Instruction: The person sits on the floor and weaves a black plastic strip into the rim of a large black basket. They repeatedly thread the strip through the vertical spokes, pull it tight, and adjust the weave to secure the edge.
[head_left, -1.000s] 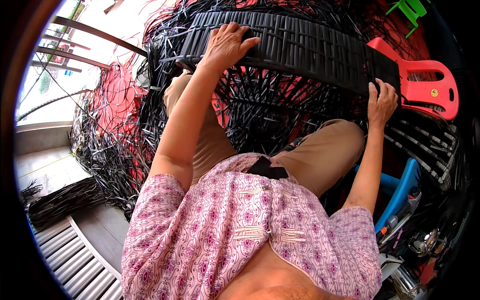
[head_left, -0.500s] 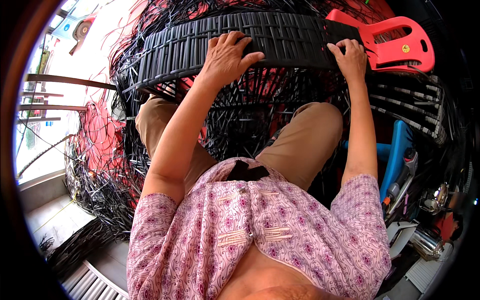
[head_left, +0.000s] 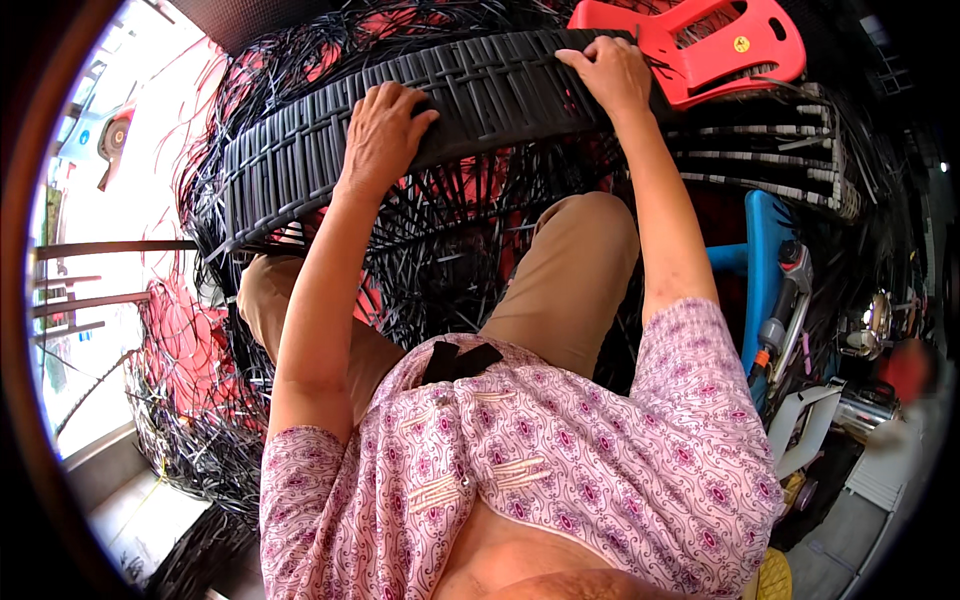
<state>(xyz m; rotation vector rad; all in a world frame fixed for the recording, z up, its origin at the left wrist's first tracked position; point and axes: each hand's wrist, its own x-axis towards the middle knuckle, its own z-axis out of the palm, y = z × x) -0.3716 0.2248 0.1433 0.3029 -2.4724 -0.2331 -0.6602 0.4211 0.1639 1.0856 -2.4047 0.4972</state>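
A long, curved woven panel [head_left: 480, 90] of black flat strands lies across in front of my knees, its strands running in upright rows. On the left part of it rests my left hand [head_left: 385, 135], fingers together and slightly bent, thumb spread away. Farther right, close to the panel's far edge, my right hand [head_left: 612, 75] lies on the weave with its thumb stretched out to the left and its fingers bent. Under the panel's near edge, open framework and loose black strands [head_left: 430, 260] show between my legs.
A red plastic chair [head_left: 725, 50] stands beyond the panel's right end. Below it is a grey-and-black woven frame [head_left: 760, 150]. At my right are a blue stool [head_left: 762, 270] and a hand tool [head_left: 785, 295]. Tangled strands [head_left: 190, 400] heap over red material at left.
The view has shifted, so the panel and chair appear farther left. My right hand has moved left along the panel toward its far edge, its thumb now spread. My left hand stays on the weave.
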